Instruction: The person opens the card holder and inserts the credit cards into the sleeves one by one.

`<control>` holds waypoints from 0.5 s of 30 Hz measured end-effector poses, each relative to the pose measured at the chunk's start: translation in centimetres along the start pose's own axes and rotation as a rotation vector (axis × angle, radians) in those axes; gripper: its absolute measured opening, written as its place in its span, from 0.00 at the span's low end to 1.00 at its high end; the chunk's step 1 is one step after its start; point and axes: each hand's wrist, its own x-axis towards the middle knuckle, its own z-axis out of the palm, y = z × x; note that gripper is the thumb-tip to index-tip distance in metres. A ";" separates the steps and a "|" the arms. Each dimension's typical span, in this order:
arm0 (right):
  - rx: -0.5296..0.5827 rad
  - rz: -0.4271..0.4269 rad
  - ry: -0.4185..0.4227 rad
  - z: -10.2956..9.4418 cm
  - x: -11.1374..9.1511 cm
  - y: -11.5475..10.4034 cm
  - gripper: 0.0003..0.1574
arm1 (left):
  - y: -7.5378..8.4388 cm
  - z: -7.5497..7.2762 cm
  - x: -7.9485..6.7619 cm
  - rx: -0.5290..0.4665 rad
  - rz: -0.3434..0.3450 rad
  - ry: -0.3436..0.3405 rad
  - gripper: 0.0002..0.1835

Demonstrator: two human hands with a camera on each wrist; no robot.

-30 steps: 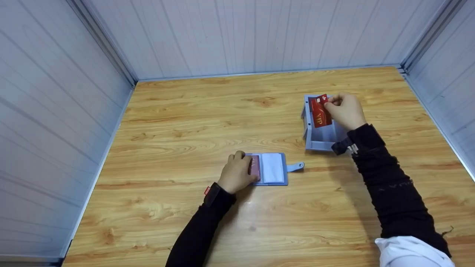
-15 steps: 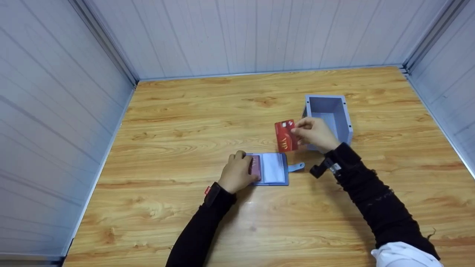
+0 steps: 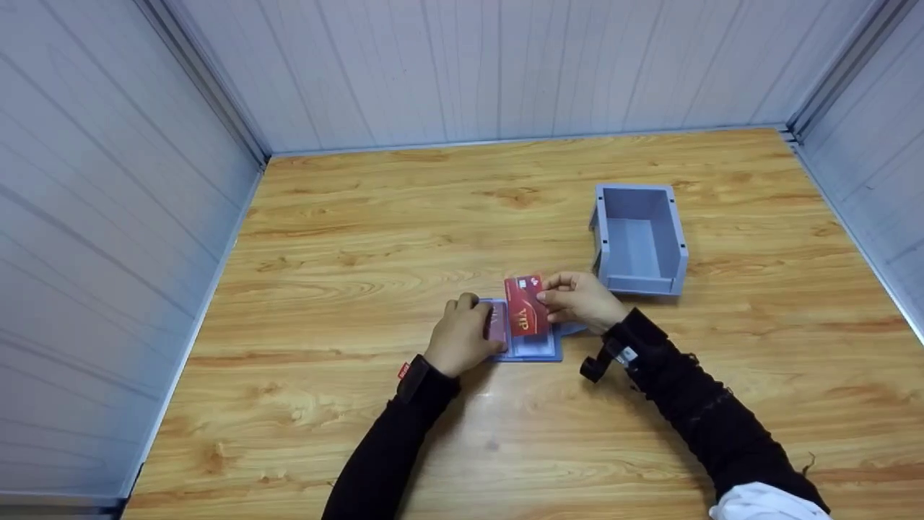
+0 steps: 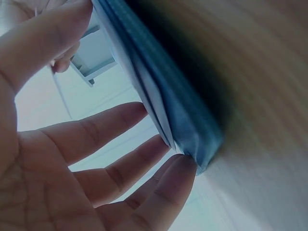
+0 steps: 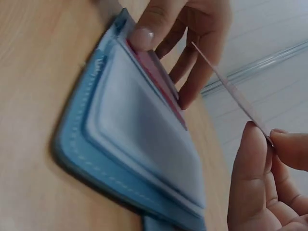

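Note:
A blue card holder (image 3: pixel 558 349) lies spread on the table, with clear plastic sleeves (image 5: pixel 144 115) on its right side and a reddish card (image 3: pixel 497 322) in its left side. My left hand (image 3: pixel 460 336) holds the left half, thumb at the near edge and fingers at the far edge; its palm hides part of that half. Between thumb and fingers, my right hand (image 3: pixel 581 300) pinches a red VIP card (image 3: pixel 526 306) by its right edge. That card overlaps the sleeves in the head view, while the right wrist view shows it edge-on, apart from them.
A grey plastic bin (image 3: pixel 642 287) stands behind and to the right of the card holder. The holder's strap (image 3: pixel 572 328) pokes out to the right, partly behind my right hand. Pale panel walls (image 3: pixel 462 72) rise along the back and both sides of the wooden table (image 3: pixel 361 238).
My right hand has lifted the red VIP card from the grey bin and carried it left and nearer, over the sleeves of the card holder. The left hand has stayed in place.

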 end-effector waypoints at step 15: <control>0.012 -0.011 0.005 -0.2 0.3 2.2 0.06 | 0.2 0.0 0.1 -0.001 -0.019 -0.009 0.37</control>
